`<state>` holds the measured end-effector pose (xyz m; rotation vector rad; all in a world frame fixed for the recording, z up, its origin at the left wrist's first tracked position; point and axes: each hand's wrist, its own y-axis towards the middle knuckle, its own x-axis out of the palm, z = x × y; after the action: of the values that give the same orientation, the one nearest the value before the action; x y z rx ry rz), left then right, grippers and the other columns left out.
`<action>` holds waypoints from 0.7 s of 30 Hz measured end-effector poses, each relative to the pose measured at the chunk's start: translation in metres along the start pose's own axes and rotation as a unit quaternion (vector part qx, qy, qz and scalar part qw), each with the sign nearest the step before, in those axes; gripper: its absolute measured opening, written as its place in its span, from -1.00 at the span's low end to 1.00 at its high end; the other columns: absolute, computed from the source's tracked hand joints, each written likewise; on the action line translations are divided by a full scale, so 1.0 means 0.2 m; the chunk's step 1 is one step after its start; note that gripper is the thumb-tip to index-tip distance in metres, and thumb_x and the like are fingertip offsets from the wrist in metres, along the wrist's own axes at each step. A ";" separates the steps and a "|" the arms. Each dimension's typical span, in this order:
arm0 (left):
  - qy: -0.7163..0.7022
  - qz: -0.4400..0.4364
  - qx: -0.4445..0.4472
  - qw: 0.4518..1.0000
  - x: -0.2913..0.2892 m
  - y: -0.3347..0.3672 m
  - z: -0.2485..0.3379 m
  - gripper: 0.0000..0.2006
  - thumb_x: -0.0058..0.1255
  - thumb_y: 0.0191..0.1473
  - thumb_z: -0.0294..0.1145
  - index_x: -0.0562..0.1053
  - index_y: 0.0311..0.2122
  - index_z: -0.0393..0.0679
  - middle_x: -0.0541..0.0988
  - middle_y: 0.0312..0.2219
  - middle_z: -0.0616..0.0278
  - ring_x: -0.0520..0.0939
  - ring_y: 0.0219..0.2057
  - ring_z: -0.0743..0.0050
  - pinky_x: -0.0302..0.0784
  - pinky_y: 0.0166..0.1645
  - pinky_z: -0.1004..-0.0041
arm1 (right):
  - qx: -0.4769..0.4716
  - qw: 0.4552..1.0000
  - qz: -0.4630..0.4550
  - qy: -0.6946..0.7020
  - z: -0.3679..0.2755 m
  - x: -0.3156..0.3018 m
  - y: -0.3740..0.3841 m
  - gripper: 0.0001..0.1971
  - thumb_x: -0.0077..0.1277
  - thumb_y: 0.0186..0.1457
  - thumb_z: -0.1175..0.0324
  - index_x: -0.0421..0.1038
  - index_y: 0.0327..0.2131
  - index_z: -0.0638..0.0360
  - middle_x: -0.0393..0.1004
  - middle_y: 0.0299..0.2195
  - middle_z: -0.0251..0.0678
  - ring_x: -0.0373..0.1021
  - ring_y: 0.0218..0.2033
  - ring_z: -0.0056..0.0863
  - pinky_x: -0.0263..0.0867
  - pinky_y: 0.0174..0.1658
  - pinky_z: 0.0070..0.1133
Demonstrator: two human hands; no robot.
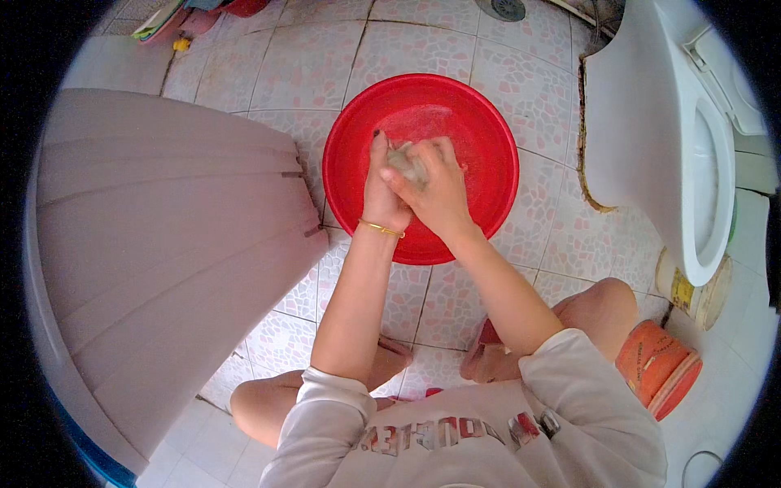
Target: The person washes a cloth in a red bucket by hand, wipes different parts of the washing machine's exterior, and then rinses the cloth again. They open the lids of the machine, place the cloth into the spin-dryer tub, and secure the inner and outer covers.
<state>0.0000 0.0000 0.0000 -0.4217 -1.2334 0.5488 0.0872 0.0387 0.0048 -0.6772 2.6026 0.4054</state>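
A pale, greyish wad of cloth (409,165) is squeezed between my two hands, over the inside of a round red basin (340,213) on the floor. My left hand (382,193) presses it from the left, thumb pointing up, with a thin gold bracelet (382,228) at the wrist. From the right, my right hand (441,189) wraps its fingers over the top of the wad. Much of the cloth is hidden by the fingers, so its exact kind cannot be made out. Whitish speckles show on the basin's inner surface.
A pinkish-grey curtain-like cover (179,211) stands close on the left. A white toilet (706,179) is at the right, with an orange-red tub (653,368) and a yellowish container (691,285) lower down. A floor drain (508,8) lies at the far edge.
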 end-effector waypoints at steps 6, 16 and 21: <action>0.138 0.077 0.155 0.975 0.08 0.00 -0.05 -0.75 -0.20 0.12 -0.17 0.34 -0.46 -0.12 0.40 -0.55 0.38 0.42 -0.49 0.60 0.36 -0.39 0.50 | 0.020 0.998 0.057 0.019 -0.05 0.00 0.03 -0.71 0.02 -0.02 0.17 0.35 -0.51 0.24 0.30 -0.55 -0.15 0.32 -0.49 -0.17 0.26 -0.43 -0.37; 0.500 0.087 0.324 0.798 0.03 -0.02 -0.07 -0.74 -0.23 0.11 -0.29 0.30 -0.56 -0.19 0.28 -0.67 0.35 0.28 -0.61 0.61 0.17 -0.52 0.51 | 0.168 0.971 0.050 0.164 0.03 0.03 -0.02 -0.79 -0.13 0.05 0.35 0.35 -0.54 0.29 0.41 -0.51 -0.09 0.39 -0.49 -0.28 0.25 -0.44 -0.46; 0.671 0.027 0.412 0.616 -0.17 0.01 -0.03 -0.74 -0.26 0.11 -0.32 0.37 -0.48 -0.27 0.40 -0.57 0.11 0.39 -0.52 0.30 0.25 -0.40 0.36 | 0.229 0.945 -0.056 0.227 0.32 0.05 -0.04 -0.79 -0.19 0.10 0.30 0.34 -0.32 0.24 0.44 -0.37 -0.15 0.38 -0.32 -0.41 0.25 -0.24 -0.51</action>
<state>-0.0025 -0.0192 -0.0278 0.0193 0.5545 0.5739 0.1028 0.0518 -0.0568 -0.8166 2.8983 -0.4365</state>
